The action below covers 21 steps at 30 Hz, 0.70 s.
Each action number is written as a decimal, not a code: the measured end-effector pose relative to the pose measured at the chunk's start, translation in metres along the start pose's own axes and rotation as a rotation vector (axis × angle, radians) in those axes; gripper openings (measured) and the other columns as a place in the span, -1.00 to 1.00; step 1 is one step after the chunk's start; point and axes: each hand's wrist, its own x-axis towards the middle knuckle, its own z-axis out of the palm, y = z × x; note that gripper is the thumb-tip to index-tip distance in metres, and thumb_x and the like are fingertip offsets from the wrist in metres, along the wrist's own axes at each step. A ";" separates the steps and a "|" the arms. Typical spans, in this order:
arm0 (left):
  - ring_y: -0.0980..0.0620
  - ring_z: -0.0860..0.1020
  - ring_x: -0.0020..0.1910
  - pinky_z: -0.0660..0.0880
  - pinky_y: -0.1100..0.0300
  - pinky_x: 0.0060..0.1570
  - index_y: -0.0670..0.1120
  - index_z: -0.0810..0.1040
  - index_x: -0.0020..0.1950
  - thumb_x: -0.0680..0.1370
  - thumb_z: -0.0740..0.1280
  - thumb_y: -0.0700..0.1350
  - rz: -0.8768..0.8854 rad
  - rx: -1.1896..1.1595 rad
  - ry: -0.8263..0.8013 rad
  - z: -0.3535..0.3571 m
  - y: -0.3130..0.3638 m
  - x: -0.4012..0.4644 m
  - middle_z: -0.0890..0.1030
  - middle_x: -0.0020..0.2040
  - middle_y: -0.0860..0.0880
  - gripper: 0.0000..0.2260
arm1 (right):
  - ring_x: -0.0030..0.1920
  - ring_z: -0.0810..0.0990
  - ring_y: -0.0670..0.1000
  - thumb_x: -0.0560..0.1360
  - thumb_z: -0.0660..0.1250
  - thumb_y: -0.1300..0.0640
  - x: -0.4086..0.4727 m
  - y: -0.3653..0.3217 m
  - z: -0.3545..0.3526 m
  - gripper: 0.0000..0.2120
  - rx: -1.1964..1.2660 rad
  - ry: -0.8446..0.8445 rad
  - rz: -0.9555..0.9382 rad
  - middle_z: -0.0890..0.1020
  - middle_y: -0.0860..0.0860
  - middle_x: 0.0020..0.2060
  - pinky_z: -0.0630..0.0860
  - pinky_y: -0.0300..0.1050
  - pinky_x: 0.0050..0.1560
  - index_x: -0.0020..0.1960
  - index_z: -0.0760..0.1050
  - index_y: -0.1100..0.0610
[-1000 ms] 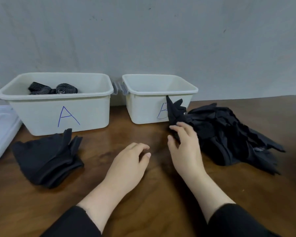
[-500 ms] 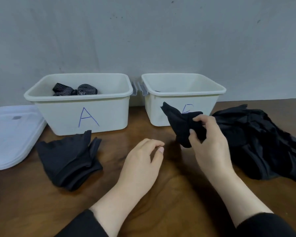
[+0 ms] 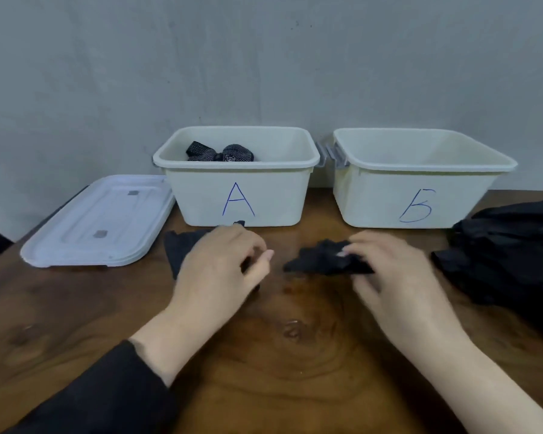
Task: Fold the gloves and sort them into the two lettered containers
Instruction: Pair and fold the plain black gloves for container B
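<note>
Two cream plastic containers stand at the back of the wooden table: container A (image 3: 201, 198) holds a folded dotted dark glove (image 3: 220, 153), and container B (image 3: 373, 198) shows nothing inside from here. My right hand (image 3: 392, 274) grips a black glove (image 3: 320, 261) that lies on the table in front of B. My left hand (image 3: 223, 270) hovers with loosely curled fingers over a small stack of dark gloves (image 3: 179, 249) in front of A; no grip shows. A heap of black gloves (image 3: 508, 252) lies at the right edge.
A white plastic lid (image 3: 98, 223) lies flat on the table left of container A. A grey wall rises right behind both containers. Bare wood stretches between my forearms toward the near edge.
My right hand pulled one black glove from the right heap and brought it down onto the table at centre. My left hand shifted toward the left stack. The camera view swung left.
</note>
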 end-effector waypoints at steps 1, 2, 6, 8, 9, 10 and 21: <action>0.13 0.46 -0.18 0.48 0.13 -0.16 0.04 0.58 -0.13 0.54 0.31 0.13 -0.009 0.042 -0.017 -0.005 -0.010 -0.001 0.48 -0.23 0.16 -0.80 | 0.37 0.49 -0.03 0.50 0.39 -0.12 -0.005 -0.002 0.006 -0.59 -0.051 -0.180 -0.028 0.56 -0.10 0.31 0.34 0.13 0.44 0.30 0.57 0.00; 0.11 0.47 -0.19 0.49 0.10 -0.18 0.05 0.58 -0.15 0.52 0.32 0.16 -0.033 0.074 -0.048 -0.010 -0.017 -0.001 0.48 -0.23 0.15 -0.79 | 0.47 0.36 -0.11 0.53 0.21 -0.32 -0.009 -0.005 0.011 -0.45 -0.078 -0.342 -0.026 0.45 -0.19 0.41 0.15 0.06 0.56 0.42 0.48 -0.08; 0.17 0.48 -0.12 0.51 0.12 -0.12 0.14 0.57 -0.08 0.46 0.28 0.33 -0.143 0.113 -0.258 -0.021 -0.035 -0.007 0.50 -0.14 0.18 -0.70 | 0.56 0.09 -0.23 0.51 -0.07 -0.42 -0.015 -0.011 0.011 -0.28 -0.083 -0.465 0.018 0.18 -0.28 0.56 -0.13 -0.27 0.49 0.58 0.23 -0.15; 0.20 0.49 -0.05 0.52 0.13 -0.04 0.17 0.58 0.05 0.46 0.28 0.34 -0.155 0.101 -0.377 -0.023 -0.039 -0.009 0.50 -0.05 0.20 -0.67 | 0.57 0.06 -0.24 0.59 0.01 -0.34 -0.012 -0.010 0.006 -0.38 -0.082 -0.486 -0.011 0.13 -0.30 0.57 -0.07 -0.35 0.42 0.60 0.16 -0.18; 0.20 0.49 -0.03 0.52 0.13 -0.02 0.17 0.57 0.09 0.47 0.31 0.32 -0.157 0.086 -0.417 -0.024 -0.040 -0.009 0.50 -0.02 0.20 -0.68 | 0.57 0.05 -0.25 0.63 0.07 -0.29 -0.012 -0.009 0.003 -0.43 -0.081 -0.492 -0.030 0.11 -0.32 0.56 -0.07 -0.38 0.40 0.60 0.14 -0.18; 0.21 0.49 -0.03 0.51 0.14 -0.01 0.18 0.57 0.11 0.48 0.34 0.30 -0.157 0.066 -0.441 -0.025 -0.041 -0.009 0.49 -0.01 0.21 -0.70 | 0.56 0.09 -0.26 0.65 0.12 -0.22 -0.013 -0.007 0.003 -0.46 -0.076 -0.477 -0.036 0.14 -0.32 0.55 -0.07 -0.42 0.40 0.60 0.15 -0.18; 0.21 0.49 -0.07 0.50 0.14 -0.04 0.16 0.57 0.04 0.57 0.32 0.14 -0.145 0.021 -0.393 -0.020 -0.048 -0.010 0.50 -0.05 0.18 -0.88 | -0.21 0.64 -0.09 0.63 0.26 0.00 -0.001 -0.013 0.006 -0.78 0.178 0.036 0.286 0.67 -0.14 -0.24 0.55 -0.14 -0.20 0.16 0.64 -0.01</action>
